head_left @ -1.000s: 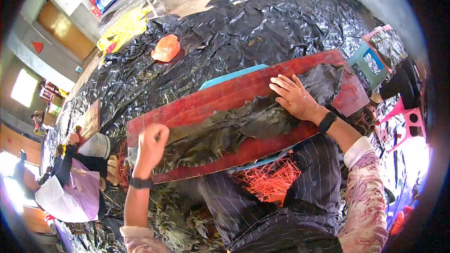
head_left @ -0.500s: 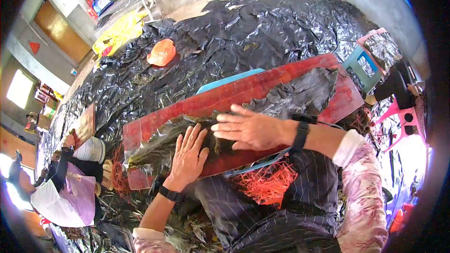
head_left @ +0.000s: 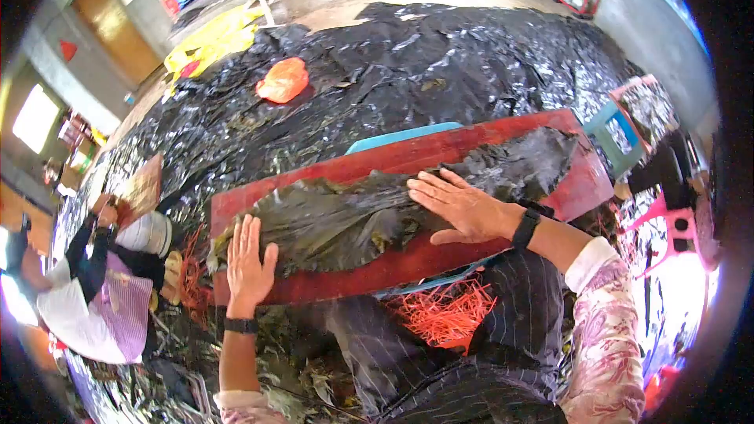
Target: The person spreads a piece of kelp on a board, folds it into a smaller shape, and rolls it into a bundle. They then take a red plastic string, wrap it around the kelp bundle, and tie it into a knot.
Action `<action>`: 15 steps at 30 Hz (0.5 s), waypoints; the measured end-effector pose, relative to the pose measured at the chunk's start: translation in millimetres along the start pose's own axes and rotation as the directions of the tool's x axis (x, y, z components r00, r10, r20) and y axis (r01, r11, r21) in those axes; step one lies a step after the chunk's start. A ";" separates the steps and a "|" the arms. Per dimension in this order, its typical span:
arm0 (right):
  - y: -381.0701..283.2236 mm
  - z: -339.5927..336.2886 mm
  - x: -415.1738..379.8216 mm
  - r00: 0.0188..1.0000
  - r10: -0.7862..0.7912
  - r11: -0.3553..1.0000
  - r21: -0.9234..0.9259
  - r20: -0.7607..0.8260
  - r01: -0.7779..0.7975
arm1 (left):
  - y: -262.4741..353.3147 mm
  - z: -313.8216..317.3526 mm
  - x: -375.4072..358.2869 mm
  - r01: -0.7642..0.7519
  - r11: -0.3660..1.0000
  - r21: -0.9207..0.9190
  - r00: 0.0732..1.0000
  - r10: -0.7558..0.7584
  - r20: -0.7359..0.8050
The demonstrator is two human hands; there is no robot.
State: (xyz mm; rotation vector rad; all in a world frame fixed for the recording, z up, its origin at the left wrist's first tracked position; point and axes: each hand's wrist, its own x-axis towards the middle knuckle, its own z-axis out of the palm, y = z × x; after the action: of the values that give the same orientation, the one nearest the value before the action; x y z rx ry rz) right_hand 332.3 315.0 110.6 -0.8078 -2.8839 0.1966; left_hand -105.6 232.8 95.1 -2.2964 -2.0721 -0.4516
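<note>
A long, dark, wrinkled leafy sheet [head_left: 338, 224] lies spread along a red board [head_left: 542, 126] in front of me; its exact kind I cannot make out. My left hand [head_left: 250, 263] rests flat at the sheet's left end, fingers stretched and pointing away from me. Over the sheet's middle right lies my right hand [head_left: 463, 208], palm down with its fingers extended. Neither hand grips anything. Both wrists wear black bands. Between my legs, below the board's near edge, is a heap of red-orange strips [head_left: 448, 306].
Crumpled black plastic sheeting [head_left: 440, 55] covers the floor. An orange bag [head_left: 283, 81] lies on it beyond the board. A person [head_left: 102, 290] at the left handles another board [head_left: 140, 188] near a white bucket [head_left: 145, 234]. A pink stool [head_left: 671, 228] stands at the right.
My left hand has slid left to the sheet's end, and my right hand has shifted right. The sheet's middle is now uncovered and looks flatter. My view has turned slightly.
</note>
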 end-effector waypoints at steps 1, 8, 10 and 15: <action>-1.3 -0.3 -0.4 1.000 0.021 1.000 -0.005 0.007 -0.021 | -9.0 -6.6 -5.2 0.061 0.998 -0.004 0.998 -0.061 0.008; -7.4 -8.2 1.3 0.997 0.055 0.998 0.000 0.060 -0.055 | -86.4 -6.2 -27.3 0.163 0.971 -0.173 0.970 -0.190 -0.152; -7.2 -6.2 0.2 0.996 0.064 0.998 -0.005 0.061 -0.063 | -109.8 0.4 -23.4 0.255 0.880 -0.401 0.881 -0.382 -0.279; -8.5 -11.5 2.7 0.993 0.076 0.997 0.013 0.092 -0.078 | -118.1 -17.3 -25.7 0.379 0.595 -0.709 0.876 -0.478 0.066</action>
State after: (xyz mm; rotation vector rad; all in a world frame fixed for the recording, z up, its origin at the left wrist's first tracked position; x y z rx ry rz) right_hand 327.6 310.2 123.5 -0.9318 -2.9337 0.2730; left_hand -226.4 218.6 84.7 -1.8606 -2.7111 -1.6410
